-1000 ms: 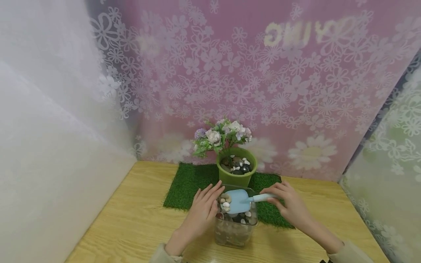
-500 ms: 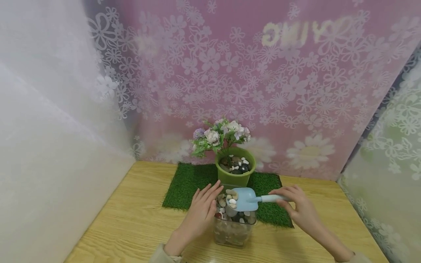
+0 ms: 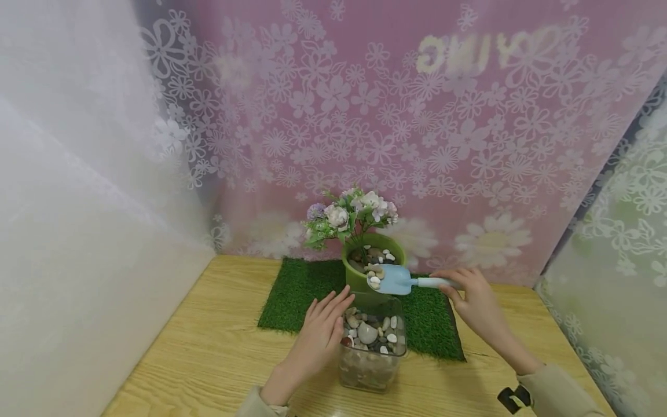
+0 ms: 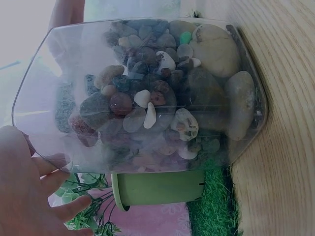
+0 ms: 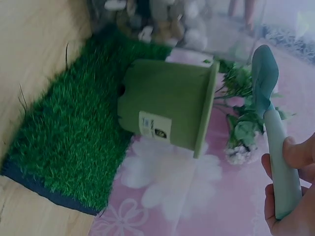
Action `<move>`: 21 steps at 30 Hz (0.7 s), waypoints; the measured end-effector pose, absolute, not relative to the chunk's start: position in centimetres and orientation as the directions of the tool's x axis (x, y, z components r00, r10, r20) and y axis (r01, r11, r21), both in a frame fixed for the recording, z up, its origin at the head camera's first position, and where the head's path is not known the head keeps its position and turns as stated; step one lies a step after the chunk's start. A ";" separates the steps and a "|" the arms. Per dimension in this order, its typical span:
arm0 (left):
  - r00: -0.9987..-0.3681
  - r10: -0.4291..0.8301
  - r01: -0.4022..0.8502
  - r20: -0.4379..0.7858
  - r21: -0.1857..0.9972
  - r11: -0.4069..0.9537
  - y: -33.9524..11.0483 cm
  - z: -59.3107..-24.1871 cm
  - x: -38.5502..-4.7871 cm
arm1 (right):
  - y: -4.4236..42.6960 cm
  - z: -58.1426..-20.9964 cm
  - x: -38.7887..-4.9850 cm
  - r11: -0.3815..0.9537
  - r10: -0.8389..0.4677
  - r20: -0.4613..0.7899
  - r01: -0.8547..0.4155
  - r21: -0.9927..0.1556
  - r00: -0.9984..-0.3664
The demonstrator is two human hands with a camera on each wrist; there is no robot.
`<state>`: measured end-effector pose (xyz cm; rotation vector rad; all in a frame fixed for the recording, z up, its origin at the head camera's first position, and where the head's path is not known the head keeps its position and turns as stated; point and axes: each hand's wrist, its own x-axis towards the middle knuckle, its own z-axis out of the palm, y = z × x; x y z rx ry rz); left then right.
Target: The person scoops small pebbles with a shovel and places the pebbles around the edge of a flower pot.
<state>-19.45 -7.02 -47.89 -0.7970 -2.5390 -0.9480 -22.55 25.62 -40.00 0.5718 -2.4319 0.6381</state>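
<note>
My right hand point(image 3: 476, 298) grips the white handle of a light blue trowel point(image 3: 396, 280), which carries several small stones point(image 3: 374, 280) near its tip. The blade is above the front rim of the green pot point(image 3: 359, 282). Fingers and thumb wrap the handle in the right wrist view, where the trowel point(image 5: 265, 76) is seen edge-on. My left hand point(image 3: 319, 336) rests with extended fingers against the left rim of a clear container point(image 3: 371, 370) of mixed stones. In the left wrist view the hand point(image 4: 29, 191) touches the container's rim point(image 4: 37, 152).
White and purple flowers point(image 3: 337, 217) stand in the pot, among stones. A green turf mat point(image 3: 299, 295) lies beneath the pot on the wooden table point(image 3: 208, 347). Behind hangs a pink floral curtain point(image 3: 365, 116), with pale sheets on both sides.
The trowel with its stones has risen off the clear container and moved away from me to the green pot's rim. The left hand has stayed at the container.
</note>
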 end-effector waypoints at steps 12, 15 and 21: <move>-0.802 0.395 0.592 0.448 0.513 0.621 -7.1 -47.8 -19.4 | 24.4 -40.6 -29.1 0.838 -0.337 0.588 -0.519 -0.168 -0.735; -0.798 0.396 0.597 0.454 0.508 0.621 -7.0 -47.8 -19.4 | 23.8 -40.3 -30.4 0.839 -0.394 0.581 -0.537 -0.088 -0.712; -0.798 0.384 0.595 0.464 0.509 0.622 -7.1 -47.7 -19.4 | 22.4 -39.4 -31.6 0.863 -0.420 0.553 -0.505 -0.003 -0.720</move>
